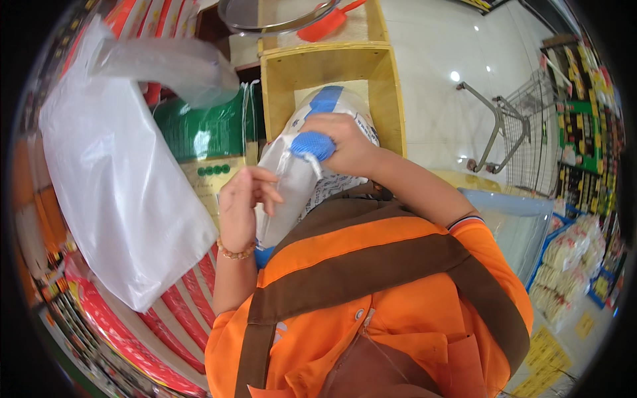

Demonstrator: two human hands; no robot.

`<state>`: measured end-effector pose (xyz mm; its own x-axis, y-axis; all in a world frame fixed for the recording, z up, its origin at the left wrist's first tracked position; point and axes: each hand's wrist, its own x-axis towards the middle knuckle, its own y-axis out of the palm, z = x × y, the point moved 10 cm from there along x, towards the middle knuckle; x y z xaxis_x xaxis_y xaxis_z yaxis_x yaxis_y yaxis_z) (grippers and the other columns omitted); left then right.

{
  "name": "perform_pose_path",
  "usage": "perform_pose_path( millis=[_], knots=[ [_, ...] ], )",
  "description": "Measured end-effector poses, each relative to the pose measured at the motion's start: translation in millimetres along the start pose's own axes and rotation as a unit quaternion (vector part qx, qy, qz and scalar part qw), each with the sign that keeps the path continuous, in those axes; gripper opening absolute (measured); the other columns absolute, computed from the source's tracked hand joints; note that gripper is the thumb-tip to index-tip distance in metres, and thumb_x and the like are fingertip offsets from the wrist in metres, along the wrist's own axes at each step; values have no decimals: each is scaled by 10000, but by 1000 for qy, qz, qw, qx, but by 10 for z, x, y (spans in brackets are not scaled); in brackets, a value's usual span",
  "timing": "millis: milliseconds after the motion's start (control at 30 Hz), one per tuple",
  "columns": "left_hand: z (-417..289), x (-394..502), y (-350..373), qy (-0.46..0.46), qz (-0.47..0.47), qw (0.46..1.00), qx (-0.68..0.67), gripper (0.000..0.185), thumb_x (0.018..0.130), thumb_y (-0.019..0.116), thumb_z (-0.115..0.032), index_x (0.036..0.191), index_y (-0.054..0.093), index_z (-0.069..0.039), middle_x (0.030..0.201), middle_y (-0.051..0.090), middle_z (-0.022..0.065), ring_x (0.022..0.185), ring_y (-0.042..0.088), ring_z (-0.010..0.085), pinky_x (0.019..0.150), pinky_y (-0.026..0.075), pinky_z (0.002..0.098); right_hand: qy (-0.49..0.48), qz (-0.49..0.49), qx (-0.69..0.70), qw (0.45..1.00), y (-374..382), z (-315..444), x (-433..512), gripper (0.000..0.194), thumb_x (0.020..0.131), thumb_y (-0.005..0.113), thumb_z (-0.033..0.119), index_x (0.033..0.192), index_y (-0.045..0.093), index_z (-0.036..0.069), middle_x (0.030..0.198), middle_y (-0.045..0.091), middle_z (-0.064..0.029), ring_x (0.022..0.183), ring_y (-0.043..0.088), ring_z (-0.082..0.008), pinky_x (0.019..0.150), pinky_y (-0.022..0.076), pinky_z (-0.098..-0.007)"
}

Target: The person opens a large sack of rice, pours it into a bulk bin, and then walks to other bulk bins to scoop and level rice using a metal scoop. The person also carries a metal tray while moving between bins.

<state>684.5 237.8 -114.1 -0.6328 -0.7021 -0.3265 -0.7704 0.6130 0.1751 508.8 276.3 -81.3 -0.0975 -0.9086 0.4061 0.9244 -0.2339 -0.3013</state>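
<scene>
A large white woven sack (293, 191) with blue bands and printed writing rests against my apron, its upper part over a wooden bin (398, 107) that holds pale grain. My right hand (343, 144) grips the sack near its top, where a bunched piece of blue woven material (312, 145) and a white tie stick out beside the thumb. To the left of these, my left hand (246, 199) is raised beside the sack, fingers apart and partly curled, with nothing seen in it.
White plastic sheeting (124, 189) covers stacked red-and-white sacks (174, 318) at left. A green package (199, 129) lies beside the bin. Behind are a red scoop (323, 27) and a metal-rimmed round pan or sieve (278, 27). A shopping cart (527, 124) and a translucent tub (517, 229) stand at right.
</scene>
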Motion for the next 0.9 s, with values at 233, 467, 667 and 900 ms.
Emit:
perform_pose_path(
  millis=[233,467,667,900],
  knots=[
    [1648,-1461,-1495,-122,-380,901,170,457,1010,501,-371,695,541,-43,598,516,3,529,461,77,517,379,224,78,24,-21,996,-51,-2,183,244,765,757,-2,984,652,12,845,635,-58,782,605,-157,707,491,-262],
    [3248,-1546,-1393,-336,-341,851,-216,740,899,436,-698,1215,580,-45,1108,635,103,948,612,231,875,482,442,-21,3,-79,997,-54,246,249,156,768,743,-5,902,665,18,707,589,-57,587,531,-141,547,437,-261],
    [2853,-1429,-1165,-265,-320,887,-201,523,964,495,-534,994,640,-32,783,653,47,605,581,126,528,476,268,18,-85,-42,995,-310,82,192,128,821,731,-11,933,670,-18,807,618,-2,701,522,-71,642,418,-207],
    [1338,-1107,-418,-116,-218,949,-195,439,960,580,-417,761,661,-35,634,607,-3,481,512,52,413,387,197,91,-310,217,921,-1316,-677,235,127,852,670,-60,974,641,-82,947,682,-119,851,643,-136,799,510,-250]
  ],
)
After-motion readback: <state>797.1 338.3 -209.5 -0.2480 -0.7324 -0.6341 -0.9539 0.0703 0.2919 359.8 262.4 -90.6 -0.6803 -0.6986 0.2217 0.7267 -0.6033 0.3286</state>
